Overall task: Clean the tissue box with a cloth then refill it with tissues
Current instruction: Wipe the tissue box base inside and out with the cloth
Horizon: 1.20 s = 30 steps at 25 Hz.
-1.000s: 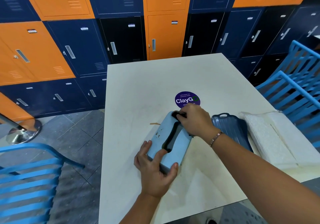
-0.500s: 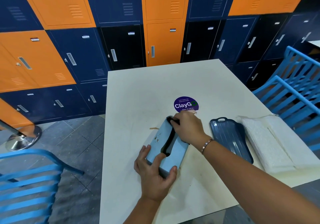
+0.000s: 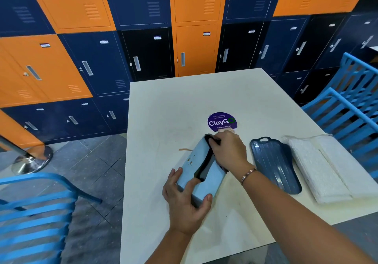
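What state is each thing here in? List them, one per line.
tissue box: brown-stained, held on the table.
left hand: grips the box's near end.
dark cloth: bunched at the box's far end.
right hand: holds the cloth there.
blue cover: off, lying beside the box.
tissue stack: untouched, on the table.
lockers: shut.

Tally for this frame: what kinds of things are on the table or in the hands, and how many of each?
tissue box: 1
cloth: 1
dark blue lid: 1
white tissue bundle: 1
purple sticker: 1
brown scrap: 1
Total: 6
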Tool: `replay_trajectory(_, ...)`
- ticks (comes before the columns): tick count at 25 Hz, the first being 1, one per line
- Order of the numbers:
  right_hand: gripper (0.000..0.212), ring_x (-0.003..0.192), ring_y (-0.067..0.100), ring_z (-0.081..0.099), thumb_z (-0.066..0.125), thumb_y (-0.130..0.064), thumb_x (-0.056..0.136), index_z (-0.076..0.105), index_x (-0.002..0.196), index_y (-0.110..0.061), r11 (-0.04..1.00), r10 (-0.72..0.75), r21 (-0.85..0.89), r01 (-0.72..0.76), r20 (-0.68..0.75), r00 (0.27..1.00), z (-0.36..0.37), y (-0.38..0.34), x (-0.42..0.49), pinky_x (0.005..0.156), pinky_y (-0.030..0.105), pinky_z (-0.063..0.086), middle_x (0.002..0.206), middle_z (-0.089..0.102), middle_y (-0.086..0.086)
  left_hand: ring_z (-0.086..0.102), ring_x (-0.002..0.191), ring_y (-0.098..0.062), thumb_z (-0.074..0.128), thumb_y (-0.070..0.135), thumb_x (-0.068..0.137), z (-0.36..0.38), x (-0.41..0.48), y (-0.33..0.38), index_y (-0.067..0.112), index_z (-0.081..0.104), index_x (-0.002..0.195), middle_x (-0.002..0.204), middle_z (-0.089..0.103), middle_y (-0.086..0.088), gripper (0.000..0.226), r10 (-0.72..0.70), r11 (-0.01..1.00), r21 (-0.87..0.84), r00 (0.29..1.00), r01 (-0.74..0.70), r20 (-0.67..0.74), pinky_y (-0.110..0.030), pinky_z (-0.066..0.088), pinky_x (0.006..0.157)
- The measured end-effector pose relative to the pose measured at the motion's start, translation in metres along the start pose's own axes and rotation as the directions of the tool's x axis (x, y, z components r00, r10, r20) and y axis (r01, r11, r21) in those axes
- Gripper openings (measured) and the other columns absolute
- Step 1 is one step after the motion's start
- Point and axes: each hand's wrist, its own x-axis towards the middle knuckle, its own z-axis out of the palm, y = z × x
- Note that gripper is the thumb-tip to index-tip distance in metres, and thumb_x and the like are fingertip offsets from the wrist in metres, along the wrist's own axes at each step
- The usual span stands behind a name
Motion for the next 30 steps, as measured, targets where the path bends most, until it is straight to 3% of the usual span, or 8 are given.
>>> replay_trajectory(4,0.027,0.087,0.024,0.06,0.055,-0.038,0.1,0.072,0.094,-0.017,0.984,-0.155,-0.075,0.16,0.066,0.986,0.012,-0.018,-0.007,0.064,0.031,0.038,0.095,0.059,0.0,0.022,0.15,-0.021,0.066,0.057,0.078,-0.001,-0.001,-0.001,0.037,0.06,0.111,0.148,0.028,0.009,0.038,-0.015,1.0,-0.02,1.0,0.015,-0.008,-0.045,0.026,0.114)
replay_trajectory(9,0.023,0.081,0.014,0.054,0.06,-0.042,0.097,0.076,0.093,-0.026,0.896,-0.441,0.073,0.439,0.276,0.854,0.005,-0.015,-0.038,0.064,0.032,0.039,0.076,0.044,-0.012,0.021,0.151,-0.02,0.066,0.055,0.078,-0.001,0.0,0.0,0.04,0.059,0.117,0.15,0.027,0.008,0.042,-0.006,0.999,-0.034,1.0,0.006,-0.006,-0.03,0.015,0.121)
replay_trajectory(13,0.028,0.087,0.021,0.061,0.056,-0.042,0.098,0.075,0.095,-0.021,0.976,-0.204,-0.06,0.208,0.062,0.977,0.013,-0.022,-0.032,0.064,0.031,0.041,0.089,0.057,-0.005,0.02,0.152,-0.017,0.066,0.055,0.078,-0.001,0.0,0.003,0.04,0.06,0.113,0.149,0.03,0.005,0.039,-0.011,0.999,-0.039,1.0,0.01,-0.011,-0.043,0.024,0.116)
replay_trajectory(16,0.025,0.089,0.02,0.061,0.057,-0.041,0.098,0.076,0.099,-0.025,0.931,-0.358,-0.02,0.365,0.152,0.921,0.02,-0.028,-0.038,0.064,0.032,0.042,0.089,0.056,-0.007,0.021,0.152,-0.019,0.066,0.055,0.077,-0.002,0.001,0.002,0.042,0.06,0.116,0.15,0.03,0.003,0.042,-0.02,0.999,-0.044,1.0,0.02,-0.007,-0.049,0.027,0.114)
replay_trajectory(19,0.028,0.088,0.02,0.06,0.056,-0.042,0.099,0.076,0.097,-0.023,0.96,-0.273,-0.048,0.276,0.072,0.959,0.014,-0.024,-0.033,0.063,0.031,0.04,0.087,0.055,-0.008,0.023,0.151,-0.024,0.067,0.056,0.077,-0.002,0.002,0.001,0.041,0.061,0.114,0.149,0.031,0.002,0.04,-0.028,0.999,-0.016,0.999,0.028,0.02,-0.052,0.03,0.114)
replay_trajectory(23,0.025,0.087,0.017,0.059,0.058,-0.044,0.097,0.077,0.101,-0.029,0.921,-0.385,0.022,0.389,0.208,0.899,0.014,-0.021,-0.035,0.066,0.034,0.046,0.083,0.052,-0.011,0.025,0.15,-0.024,0.068,0.056,0.076,-0.002,0.001,0.001,0.041,0.062,0.115,0.149,0.032,0.0,0.042,-0.013,1.0,-0.013,1.0,0.013,0.004,-0.053,0.031,0.113)
replay_trajectory(27,0.031,0.086,0.027,0.063,0.053,-0.04,0.101,0.073,0.093,-0.017,0.989,-0.059,-0.141,0.047,-0.078,0.995,0.017,-0.009,0.003,0.064,0.032,0.04,0.095,0.061,0.002,0.026,0.147,-0.02,0.07,0.055,0.075,-0.002,0.001,0.002,0.039,0.062,0.108,0.146,0.033,0.002,0.037,-0.007,1.0,-0.014,1.0,0.007,-0.005,-0.053,0.034,0.11)
replay_trajectory(30,0.031,0.083,0.033,0.065,0.053,-0.033,0.1,0.067,0.082,-0.012,0.982,0.068,-0.167,-0.084,-0.098,0.993,0.019,-0.007,0.032,0.063,0.031,0.042,0.092,0.067,0.008,0.028,0.147,-0.024,0.071,0.055,0.075,-0.003,0.001,0.002,0.039,0.063,0.108,0.146,0.033,0.001,0.038,-0.012,1.0,-0.013,1.0,0.012,-0.004,-0.056,0.035,0.109)
